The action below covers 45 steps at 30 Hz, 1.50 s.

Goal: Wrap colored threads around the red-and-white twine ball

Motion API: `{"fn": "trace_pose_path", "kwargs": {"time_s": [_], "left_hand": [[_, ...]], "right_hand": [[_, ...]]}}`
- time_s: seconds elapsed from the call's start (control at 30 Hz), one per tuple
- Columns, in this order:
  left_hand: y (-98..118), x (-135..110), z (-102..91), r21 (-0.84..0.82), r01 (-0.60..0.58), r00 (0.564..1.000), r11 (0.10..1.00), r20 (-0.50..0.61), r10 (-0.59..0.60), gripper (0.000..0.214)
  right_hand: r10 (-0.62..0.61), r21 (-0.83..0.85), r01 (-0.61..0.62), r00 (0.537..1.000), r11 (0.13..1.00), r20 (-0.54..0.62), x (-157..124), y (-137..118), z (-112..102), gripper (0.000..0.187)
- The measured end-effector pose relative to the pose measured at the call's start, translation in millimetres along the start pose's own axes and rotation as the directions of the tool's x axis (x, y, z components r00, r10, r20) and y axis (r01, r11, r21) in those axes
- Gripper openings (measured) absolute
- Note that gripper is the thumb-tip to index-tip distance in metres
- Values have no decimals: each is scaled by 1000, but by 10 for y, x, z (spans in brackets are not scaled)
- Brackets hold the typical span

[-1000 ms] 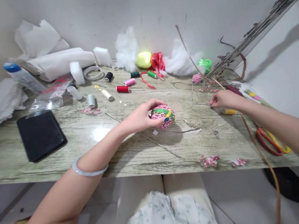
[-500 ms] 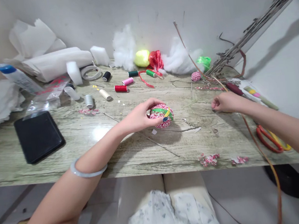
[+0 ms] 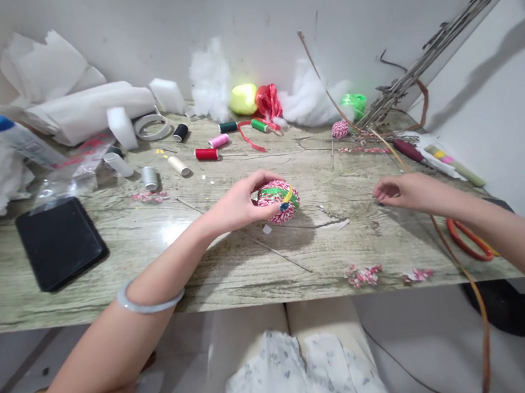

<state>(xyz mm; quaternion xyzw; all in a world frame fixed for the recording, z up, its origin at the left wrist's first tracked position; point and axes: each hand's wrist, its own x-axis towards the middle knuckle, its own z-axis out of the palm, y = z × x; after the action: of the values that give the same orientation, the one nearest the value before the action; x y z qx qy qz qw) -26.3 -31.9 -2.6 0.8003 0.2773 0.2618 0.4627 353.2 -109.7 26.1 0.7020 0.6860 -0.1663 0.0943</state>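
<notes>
My left hand (image 3: 239, 202) is wrapped round a ball of red-and-white twisted yarn (image 3: 276, 196). A green band runs across the ball, with a yellow strip and a small dark blue bit near my thumb. The ball is at the middle of the table, and its far side is hidden by my fingers. To its right, my right hand (image 3: 398, 191) hovers low with fingers curled in toward the thumb. Whatever is between those fingertips is too small to make out. Under my right forearm lie red-and-yellow-handled scissors (image 3: 466, 240), partly covered.
Thread spools, among them a red one (image 3: 207, 154), lie behind the ball. A black tray-like slab (image 3: 62, 243) is at left. A long brown strip (image 3: 451, 250) passes by my right wrist. Thin rods (image 3: 444, 40) lean at right. Pink-and-white scraps (image 3: 363, 275) lie near the front edge.
My right hand has come slightly nearer to me and turned, its fingers now a little looser. My left hand keeps hold of the yarn ball. The whole view has shifted slightly.
</notes>
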Motion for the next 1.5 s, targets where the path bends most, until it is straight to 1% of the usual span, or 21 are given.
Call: {"fn": "trace_pose_path", "kwargs": {"time_s": [0.07, 0.17, 0.3, 0.4, 0.47, 0.53, 0.6, 0.67, 0.8, 0.87, 0.93, 1.07, 1.17, 1.27, 1.33, 1.43, 1.5], "left_hand": [[5, -1, 2, 2, 3, 1000, 1000, 3, -3, 48], [8, 3, 9, -4, 7, 1000, 1000, 6, -7, 47], [-9, 14, 19, -17, 14, 1000, 1000, 4, -14, 48], [-33, 21, 18, -19, 15, 1000, 1000, 6, -15, 48], [-50, 25, 14, -18, 21, 1000, 1000, 9, -21, 49], [-65, 27, 10, -21, 25, 1000, 999, 11, -25, 49], [-77, 27, 7, -28, 25, 1000, 999, 14, -25, 49], [-81, 26, 5, -38, 26, 1000, 999, 16, -25, 50], [-67, 26, 2, -41, 32, 999, 999, 23, -31, 49], [-62, 28, 2, -38, 29, 999, 999, 23, -28, 49], [-63, 28, 2, -41, 29, 999, 999, 19, -28, 49], [-67, 26, 1, -46, 45, 999, 998, 15, -45, 50], [-60, 28, 1, -36, 48, 999, 998, 14, -48, 50], [-47, 34, 3, -24, 45, 999, 999, 12, -45, 49], [-36, 36, 2, -28, 53, 999, 998, 12, -53, 49], [-28, 34, -1, -43, 63, 998, 997, 6, -63, 49], [-33, 31, -4, -51, 65, 998, 997, 3, -65, 49]], "right_hand": [[-13, 62, 15, 999, 998, -38, -86, 11, 93, 16], [-31, 135, 49, 991, 990, -132, -189, 37, 239, 17], [-38, 157, 78, 971, 984, -238, -269, 70, 357, 22], [-21, 163, 66, 965, 984, -263, -314, 77, 399, 24], [-1, 189, 54, 962, 980, -273, -344, 85, 425, 22], [10, 223, 67, 945, 973, -326, -377, 104, 454, 21], [8, 244, 98, 916, 965, -400, -413, 125, 481, 23], [13, 262, 117, 895, 958, -445, -456, 132, 503, 26], [37, 317, 110, 904, 942, -426, -568, 62, 568, 26], [26, 327, 123, 909, 937, -416, -633, -8, 630, 25], [-5, 266, 136, 897, 954, -441, -698, -78, 711, 26], [-69, 75, 122, 865, 990, -497, -802, -148, 864, 40], [-105, 29, 134, 878, 991, -468, -839, -112, 927, 45], [-129, 20, 154, 889, 988, -440, -860, -13, 956, 46], [-143, 25, 172, 885, 985, -442, -890, 68, 975, 45], [-122, 74, 176, 876, 982, -466, -987, 177, 1025, 45], [-91, 123, 166, 881, 978, -465, -1084, 222, 1079, 43]]}}
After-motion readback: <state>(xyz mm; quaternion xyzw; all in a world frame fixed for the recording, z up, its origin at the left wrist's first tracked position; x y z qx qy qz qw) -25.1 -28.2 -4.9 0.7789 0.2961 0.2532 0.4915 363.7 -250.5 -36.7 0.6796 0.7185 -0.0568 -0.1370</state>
